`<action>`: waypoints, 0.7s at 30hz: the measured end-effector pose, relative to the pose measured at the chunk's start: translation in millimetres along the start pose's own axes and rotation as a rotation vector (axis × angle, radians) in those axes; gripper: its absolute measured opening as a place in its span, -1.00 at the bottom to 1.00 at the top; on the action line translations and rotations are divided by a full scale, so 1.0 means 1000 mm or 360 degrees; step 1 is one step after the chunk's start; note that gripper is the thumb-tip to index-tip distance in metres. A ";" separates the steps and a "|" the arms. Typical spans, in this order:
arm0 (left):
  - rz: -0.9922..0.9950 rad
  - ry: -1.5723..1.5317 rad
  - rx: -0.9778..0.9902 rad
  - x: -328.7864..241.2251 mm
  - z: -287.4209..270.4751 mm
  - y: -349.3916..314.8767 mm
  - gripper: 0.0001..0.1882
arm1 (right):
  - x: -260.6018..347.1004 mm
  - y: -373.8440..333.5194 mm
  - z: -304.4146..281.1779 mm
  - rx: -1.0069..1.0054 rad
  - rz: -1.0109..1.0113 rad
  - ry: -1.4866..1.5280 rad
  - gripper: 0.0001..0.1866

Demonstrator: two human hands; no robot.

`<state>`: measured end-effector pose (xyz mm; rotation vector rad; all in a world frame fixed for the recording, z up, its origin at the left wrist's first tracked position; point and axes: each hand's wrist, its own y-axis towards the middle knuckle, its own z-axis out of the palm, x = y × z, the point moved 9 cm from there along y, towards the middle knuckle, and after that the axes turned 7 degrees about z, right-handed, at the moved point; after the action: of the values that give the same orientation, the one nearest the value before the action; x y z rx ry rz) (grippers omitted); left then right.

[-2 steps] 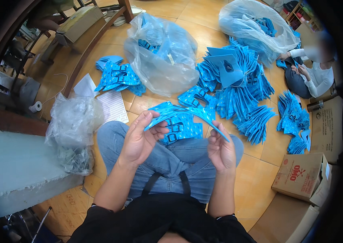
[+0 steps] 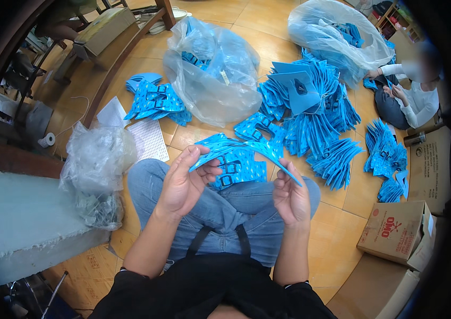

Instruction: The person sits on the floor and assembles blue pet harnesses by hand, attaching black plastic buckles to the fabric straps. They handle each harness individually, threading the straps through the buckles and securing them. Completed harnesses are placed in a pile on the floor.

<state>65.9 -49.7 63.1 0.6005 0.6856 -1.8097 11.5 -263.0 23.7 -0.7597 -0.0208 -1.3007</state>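
A thin blue piece with a light speckled pattern (image 2: 274, 153) bows upward between my two hands above my lap. My left hand (image 2: 185, 181) pinches its left end with thumb and fingers, and my right hand (image 2: 291, 195) grips the right end. Beneath it, over my crossed legs, are more blue speckled pieces (image 2: 252, 171) with black buckle-like parts. Another such piece (image 2: 260, 127) lies just beyond, beside a large heap of blue pieces (image 2: 308, 93). The held piece partly hides those under it.
Clear plastic bags holding blue pieces (image 2: 214, 90) (image 2: 337, 32) stand at the back. A small blue stack (image 2: 156, 101) and a printed sheet (image 2: 149, 139) lie left, near crumpled plastic (image 2: 97, 154). Cardboard boxes (image 2: 395, 231) line the right. Another person (image 2: 414, 101) sits back right, handling something dark.
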 end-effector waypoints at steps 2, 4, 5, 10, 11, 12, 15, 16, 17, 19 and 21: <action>0.0009 0.0029 0.0015 -0.001 0.002 -0.001 -0.72 | -0.001 -0.002 0.006 0.0097 0.0018 -0.0032 -0.71; 0.0088 0.0271 -0.0001 -0.004 0.001 0.000 -0.72 | 0.007 -0.003 0.006 0.0035 -0.0106 -0.0224 -0.69; 0.0166 0.0504 -0.0037 -0.007 0.000 0.002 -0.71 | 0.013 -0.002 0.003 -0.0075 -0.0236 -0.0400 -0.68; 0.0282 0.0854 -0.0032 -0.013 -0.004 0.010 -0.57 | 0.046 -0.003 0.011 -0.0260 -0.0787 -0.1175 -0.59; 0.0291 0.0859 -0.0018 -0.013 -0.006 0.012 -0.57 | 0.045 -0.001 0.011 -0.0215 -0.0776 -0.1212 -0.58; 0.0279 0.0873 -0.0020 -0.012 -0.008 0.012 -0.56 | 0.044 -0.001 0.009 -0.0209 -0.0766 -0.1230 -0.58; 0.0347 0.0898 -0.0008 -0.011 -0.013 0.013 -0.56 | 0.040 0.007 -0.003 -0.0203 -0.0691 -0.1289 -0.57; 0.0333 0.0933 -0.0034 -0.007 -0.017 0.016 -0.56 | 0.038 0.013 -0.009 -0.0205 -0.0662 -0.1308 -0.57; 0.0343 0.0955 -0.0023 -0.003 -0.018 0.022 -0.56 | 0.039 0.023 -0.015 -0.0217 -0.0674 -0.1269 -0.59; 0.0432 0.1054 0.0039 0.009 -0.015 0.042 -0.57 | 0.046 0.058 -0.033 -0.0263 -0.0694 -0.1190 -0.61; 0.0598 0.1214 0.0103 0.025 -0.008 0.080 -0.59 | 0.053 0.105 -0.059 -0.0306 -0.0616 -0.1040 -0.63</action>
<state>135.0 -82.5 27.0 1.3950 0.9347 -1.2294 95.7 -331.9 -50.7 -1.3706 -0.5992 -1.3729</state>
